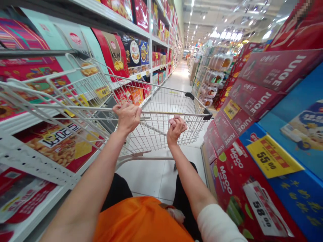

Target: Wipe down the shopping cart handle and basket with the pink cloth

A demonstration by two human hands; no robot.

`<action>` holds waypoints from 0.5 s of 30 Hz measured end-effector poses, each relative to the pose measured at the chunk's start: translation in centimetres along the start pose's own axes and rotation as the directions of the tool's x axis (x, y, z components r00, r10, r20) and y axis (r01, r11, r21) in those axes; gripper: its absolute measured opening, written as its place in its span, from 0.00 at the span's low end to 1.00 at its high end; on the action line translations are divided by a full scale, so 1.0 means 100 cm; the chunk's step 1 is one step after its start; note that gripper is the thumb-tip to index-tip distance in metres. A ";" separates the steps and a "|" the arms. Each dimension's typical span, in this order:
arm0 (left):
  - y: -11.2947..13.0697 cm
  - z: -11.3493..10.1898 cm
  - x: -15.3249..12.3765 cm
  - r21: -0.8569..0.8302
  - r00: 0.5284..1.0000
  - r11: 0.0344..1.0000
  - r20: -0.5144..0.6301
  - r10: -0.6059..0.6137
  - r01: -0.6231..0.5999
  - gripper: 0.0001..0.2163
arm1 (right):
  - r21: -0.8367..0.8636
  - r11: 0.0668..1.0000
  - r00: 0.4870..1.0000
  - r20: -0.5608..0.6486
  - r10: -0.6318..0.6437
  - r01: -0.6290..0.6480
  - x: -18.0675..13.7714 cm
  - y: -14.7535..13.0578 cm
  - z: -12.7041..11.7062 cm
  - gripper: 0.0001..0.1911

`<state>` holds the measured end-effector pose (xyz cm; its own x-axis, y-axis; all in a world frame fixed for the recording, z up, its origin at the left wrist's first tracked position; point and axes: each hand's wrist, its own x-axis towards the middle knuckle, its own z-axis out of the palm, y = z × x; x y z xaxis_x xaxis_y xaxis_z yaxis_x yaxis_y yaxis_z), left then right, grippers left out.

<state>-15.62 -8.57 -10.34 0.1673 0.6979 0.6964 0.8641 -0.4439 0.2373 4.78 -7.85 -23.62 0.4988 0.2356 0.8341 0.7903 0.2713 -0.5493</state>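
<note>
A wire shopping cart [161, 137] stands sideways in front of me, its handle bar [37, 53] off to the left and black corner caps at the right. My left hand [128, 116] is closed over the near top rail of the cart. To the right of it, my right hand [177, 128] is closed, fingers curled, just below the same rail and against the wire side. What its fingers hold, if anything, is hidden. A dark grey panel [108, 114] shows through the wires near the handle end.
Shelves [141, 28] with boxed snacks and gift packs run along the left. On the right, close by, red drink cartons [262, 101] and blue boxes [297, 131] are stacked with yellow price tags. A tiled aisle [179, 75] stretches ahead past bundled goods [214, 74].
</note>
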 end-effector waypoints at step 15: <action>0.001 0.006 0.004 0.093 0.982 0.993 0.181 0.049 -0.067 0.13 | -0.035 0.965 0.962 0.086 -0.257 0.261 -0.018 -0.009 0.004 0.14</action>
<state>-15.17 -8.01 -10.48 0.2925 0.7653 0.5733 0.8913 -0.4355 0.1266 3.05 -8.11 -24.68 0.2462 0.2372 0.9398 0.9050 0.2908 -0.3104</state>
